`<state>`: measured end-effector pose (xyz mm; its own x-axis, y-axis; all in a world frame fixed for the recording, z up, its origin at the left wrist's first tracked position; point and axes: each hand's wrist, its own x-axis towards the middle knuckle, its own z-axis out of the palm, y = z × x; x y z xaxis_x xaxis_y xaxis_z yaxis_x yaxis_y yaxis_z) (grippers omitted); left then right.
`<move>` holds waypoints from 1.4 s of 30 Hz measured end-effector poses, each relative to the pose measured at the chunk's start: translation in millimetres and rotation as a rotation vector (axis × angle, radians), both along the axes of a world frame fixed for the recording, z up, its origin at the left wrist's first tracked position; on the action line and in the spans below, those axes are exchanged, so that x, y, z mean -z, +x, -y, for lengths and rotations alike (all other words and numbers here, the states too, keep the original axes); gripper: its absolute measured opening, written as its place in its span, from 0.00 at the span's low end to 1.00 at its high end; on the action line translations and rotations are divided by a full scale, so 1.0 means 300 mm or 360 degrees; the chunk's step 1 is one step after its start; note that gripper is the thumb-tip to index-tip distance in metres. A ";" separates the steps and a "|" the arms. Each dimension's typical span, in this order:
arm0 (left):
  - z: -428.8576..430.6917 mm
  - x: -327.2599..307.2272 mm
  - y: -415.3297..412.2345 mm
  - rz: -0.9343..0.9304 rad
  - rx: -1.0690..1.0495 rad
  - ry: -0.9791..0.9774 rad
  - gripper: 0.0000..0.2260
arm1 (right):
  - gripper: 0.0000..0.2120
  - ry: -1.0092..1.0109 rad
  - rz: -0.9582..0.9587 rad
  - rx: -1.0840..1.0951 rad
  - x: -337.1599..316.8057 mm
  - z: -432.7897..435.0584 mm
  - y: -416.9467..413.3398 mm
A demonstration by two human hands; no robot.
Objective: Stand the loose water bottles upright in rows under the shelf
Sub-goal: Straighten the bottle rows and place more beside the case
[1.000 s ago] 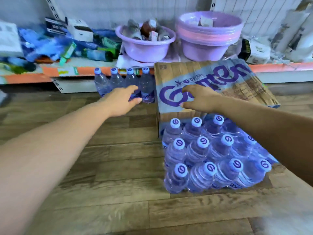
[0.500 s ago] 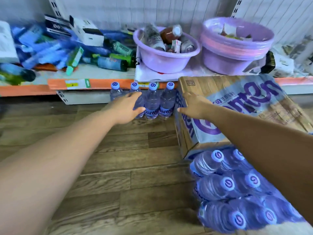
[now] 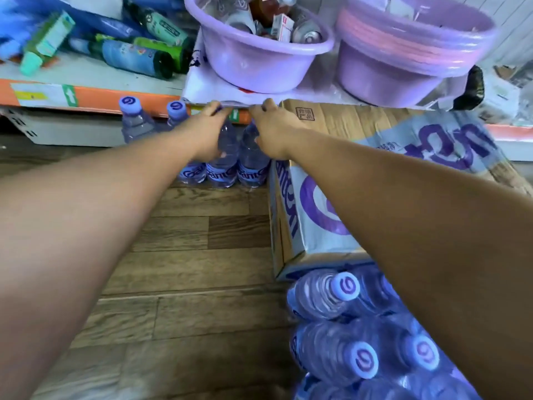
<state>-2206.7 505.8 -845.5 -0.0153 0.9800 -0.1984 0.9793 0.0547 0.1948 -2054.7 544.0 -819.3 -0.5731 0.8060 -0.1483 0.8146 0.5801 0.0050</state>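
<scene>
A row of upright water bottles with purple caps stands on the wooden floor below the orange shelf edge (image 3: pixel 101 98). The two left bottles (image 3: pixel 135 125) are free, their caps showing. My left hand (image 3: pixel 206 131) is closed around the top of the third bottle (image 3: pixel 225 160), hiding its cap. My right hand (image 3: pixel 272 131) wraps the top of the fourth bottle (image 3: pixel 252 163), right beside the box. A shrink-wrapped pack of bottles (image 3: pixel 343 327) lies at the lower right, under my right forearm.
A printed cardboard box (image 3: pixel 314 215) stands to the right of the row, against the shelf front. On the shelf are two purple basins (image 3: pixel 259 56) (image 3: pixel 403 62) and loose lying bottles and tubes (image 3: pixel 132 56). Bare wooden floor (image 3: pixel 187 269) lies between my arms.
Both hands moved forward onto the tops of the two right-hand bottles; the right hand left the box. The view has come closer and lower towards the shelf.
</scene>
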 end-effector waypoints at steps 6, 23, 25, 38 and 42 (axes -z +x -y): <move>0.044 0.004 0.050 -0.0271 -0.0064 0.0403 0.12 | 0.21 -0.0011 -0.0125 -0.0148 0.029 0.014 0.001; 0.630 -0.237 0.240 -0.0203 -0.0311 0.0075 0.15 | 0.15 -0.0431 -0.0583 -0.0220 -0.142 0.475 0.161; 0.680 -0.279 0.253 -0.0145 -0.0260 0.0094 0.13 | 0.15 -0.0422 -0.0616 -0.0184 -0.188 0.522 0.195; 0.892 -0.729 0.487 -0.0198 0.0120 0.0231 0.15 | 0.14 -0.0085 -0.0861 -0.0043 -0.684 0.839 0.514; 0.895 -0.825 0.581 -0.0139 0.0245 0.0332 0.14 | 0.13 0.0039 -0.0804 -0.0036 -0.783 0.858 0.631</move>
